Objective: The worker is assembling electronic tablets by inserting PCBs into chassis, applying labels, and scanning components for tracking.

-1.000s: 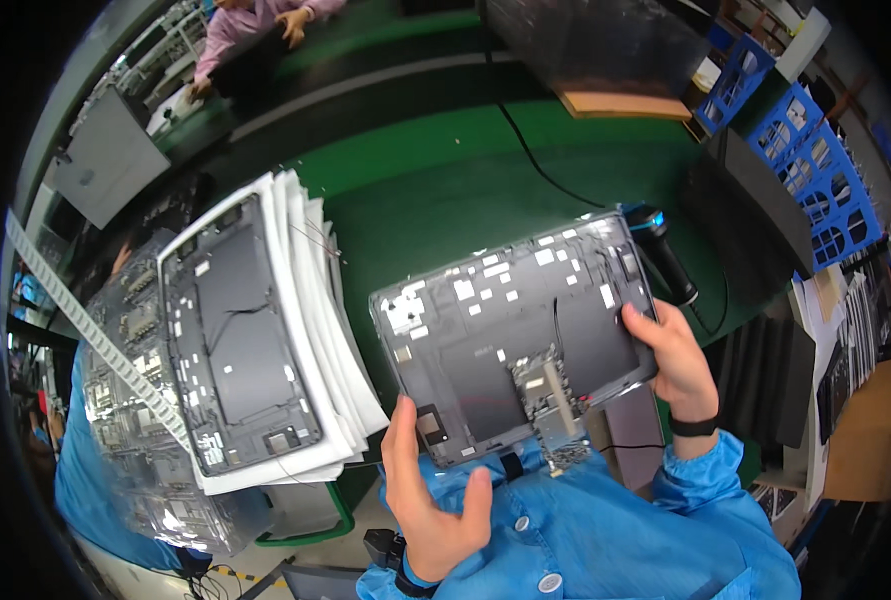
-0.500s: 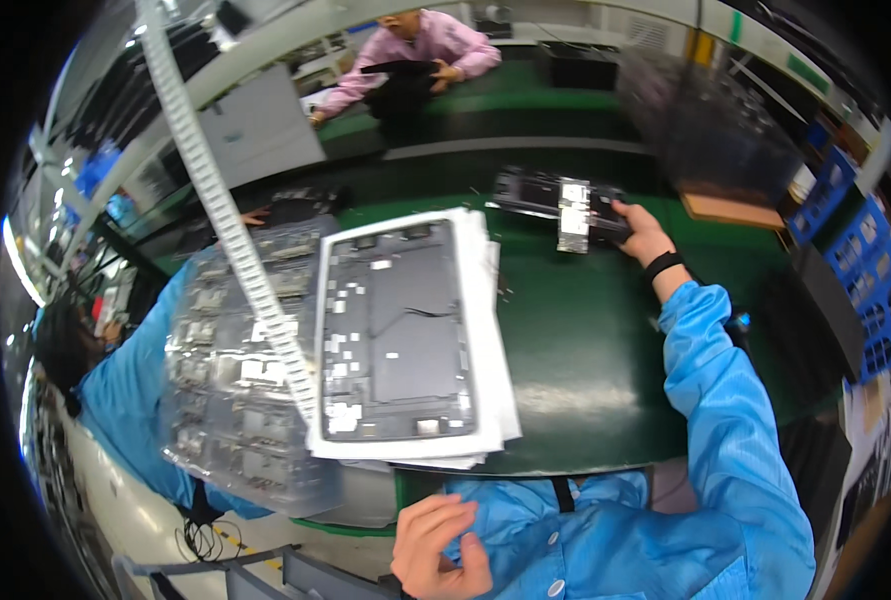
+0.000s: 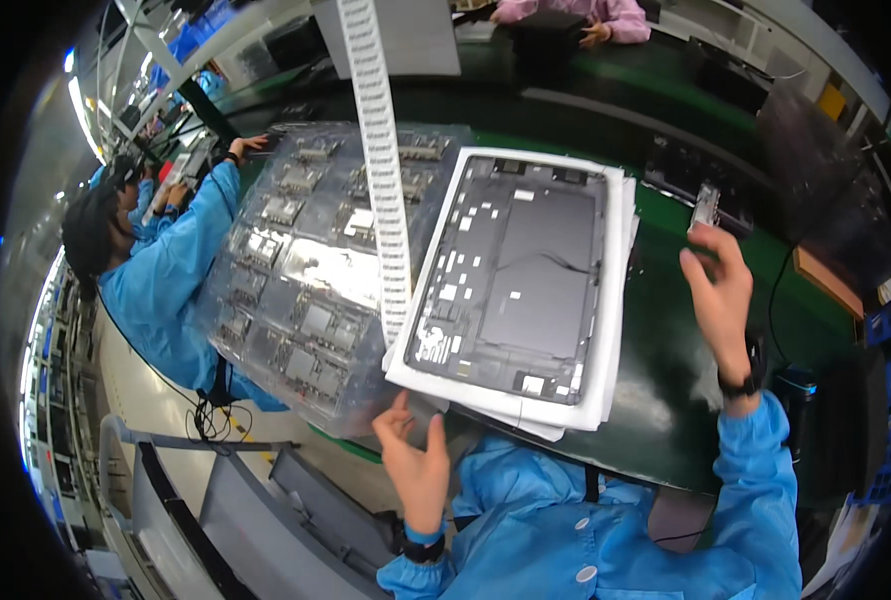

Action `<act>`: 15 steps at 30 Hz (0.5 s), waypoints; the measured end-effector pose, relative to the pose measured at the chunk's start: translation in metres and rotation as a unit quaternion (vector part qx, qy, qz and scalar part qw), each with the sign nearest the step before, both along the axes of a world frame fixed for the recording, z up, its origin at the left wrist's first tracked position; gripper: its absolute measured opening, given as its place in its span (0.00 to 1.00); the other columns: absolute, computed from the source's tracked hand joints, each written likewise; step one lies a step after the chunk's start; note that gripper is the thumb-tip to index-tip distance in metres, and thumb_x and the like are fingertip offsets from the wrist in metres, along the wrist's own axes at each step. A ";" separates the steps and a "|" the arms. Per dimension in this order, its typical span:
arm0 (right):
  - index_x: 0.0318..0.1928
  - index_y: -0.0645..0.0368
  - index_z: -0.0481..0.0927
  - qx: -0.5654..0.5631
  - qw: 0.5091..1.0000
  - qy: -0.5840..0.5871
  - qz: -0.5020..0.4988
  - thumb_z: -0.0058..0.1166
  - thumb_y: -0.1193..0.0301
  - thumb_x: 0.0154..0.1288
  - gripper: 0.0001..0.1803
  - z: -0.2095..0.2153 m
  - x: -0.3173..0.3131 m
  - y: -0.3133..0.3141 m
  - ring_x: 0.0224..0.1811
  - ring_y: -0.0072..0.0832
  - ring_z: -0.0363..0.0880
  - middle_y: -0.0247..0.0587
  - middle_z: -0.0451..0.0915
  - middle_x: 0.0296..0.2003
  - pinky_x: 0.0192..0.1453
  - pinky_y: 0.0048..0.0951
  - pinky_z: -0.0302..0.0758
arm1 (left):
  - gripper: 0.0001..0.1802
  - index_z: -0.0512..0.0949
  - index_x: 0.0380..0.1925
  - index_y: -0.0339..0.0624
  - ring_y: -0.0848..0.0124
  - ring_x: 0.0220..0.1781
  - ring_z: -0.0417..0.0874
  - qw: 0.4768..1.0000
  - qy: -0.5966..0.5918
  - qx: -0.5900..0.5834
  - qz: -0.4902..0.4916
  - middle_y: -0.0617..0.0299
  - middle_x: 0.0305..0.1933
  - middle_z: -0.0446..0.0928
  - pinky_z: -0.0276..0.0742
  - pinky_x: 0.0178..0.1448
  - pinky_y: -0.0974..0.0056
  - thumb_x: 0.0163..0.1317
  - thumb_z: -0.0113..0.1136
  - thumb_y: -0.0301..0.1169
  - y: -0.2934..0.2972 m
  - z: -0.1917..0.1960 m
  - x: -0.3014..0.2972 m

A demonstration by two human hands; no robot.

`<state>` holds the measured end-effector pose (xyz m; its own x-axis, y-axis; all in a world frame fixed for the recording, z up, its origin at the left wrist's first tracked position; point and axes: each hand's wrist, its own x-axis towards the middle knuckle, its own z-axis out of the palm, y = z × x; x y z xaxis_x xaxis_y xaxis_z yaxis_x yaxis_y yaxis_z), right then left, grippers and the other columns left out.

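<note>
Hovering right hand (image 3: 720,290) open, empty, near dark panel (image 3: 705,195). Left hand (image 3: 417,462) open, fingertips touching white sheet stack (image 3: 505,405)

The person wears a bright blue work coat with long sleeves, gathered at elastic cuffs just above each wrist. Round white snap buttons run down the front of it, and a dark strap crosses the chest. The left hand (image 3: 417,470) is bare, with a black band at its wrist; the right hand (image 3: 717,293) is bare too, with a black wristband.
</note>
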<state>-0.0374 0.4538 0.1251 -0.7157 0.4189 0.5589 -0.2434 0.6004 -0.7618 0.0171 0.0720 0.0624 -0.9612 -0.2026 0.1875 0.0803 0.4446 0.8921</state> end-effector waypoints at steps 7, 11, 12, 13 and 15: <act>0.32 0.69 0.82 -0.050 0.987 -0.083 0.125 0.59 0.85 0.58 0.02 0.039 0.105 -0.118 0.24 0.26 0.84 0.44 0.84 0.24 0.30 0.23 0.77 | 0.09 0.65 0.42 0.39 0.62 0.64 0.75 0.965 0.015 0.248 0.081 0.36 0.64 0.73 0.71 0.64 0.62 0.71 0.57 0.21 0.010 -0.035 -0.005; 0.36 0.71 0.83 -0.257 0.948 -0.152 0.110 0.61 0.83 0.62 0.03 0.023 0.126 -0.147 0.28 0.24 0.86 0.44 0.86 0.27 0.32 0.22 0.81 | 0.07 0.68 0.37 0.38 0.79 0.35 0.77 0.969 0.113 0.182 0.120 0.60 0.40 0.80 0.72 0.39 0.74 0.72 0.58 0.23 0.016 -0.027 -0.004; 0.37 0.72 0.84 -0.284 0.940 -0.157 0.109 0.62 0.83 0.62 0.03 0.017 0.129 -0.152 0.28 0.23 0.86 0.44 0.86 0.28 0.32 0.22 0.81 | 0.06 0.70 0.39 0.36 0.76 0.40 0.79 0.977 0.075 0.173 0.104 0.56 0.45 0.80 0.75 0.44 0.71 0.70 0.59 0.21 0.009 -0.027 -0.002; 0.38 0.72 0.84 -0.287 0.938 -0.155 0.116 0.62 0.82 0.63 0.04 0.012 0.132 -0.152 0.27 0.23 0.85 0.44 0.86 0.29 0.32 0.22 0.82 | 0.05 0.72 0.39 0.35 0.73 0.43 0.80 0.988 0.087 0.094 0.090 0.54 0.48 0.80 0.76 0.47 0.69 0.69 0.59 0.20 0.008 -0.021 0.000; 0.38 0.72 0.85 -0.297 0.940 -0.145 0.080 0.62 0.82 0.63 0.05 0.008 0.136 -0.142 0.27 0.23 0.84 0.44 0.86 0.29 0.32 0.22 0.82 | 0.08 0.75 0.42 0.31 0.65 0.51 0.81 0.987 0.136 -0.068 0.057 0.48 0.56 0.78 0.78 0.54 0.63 0.63 0.59 0.15 0.002 0.007 0.006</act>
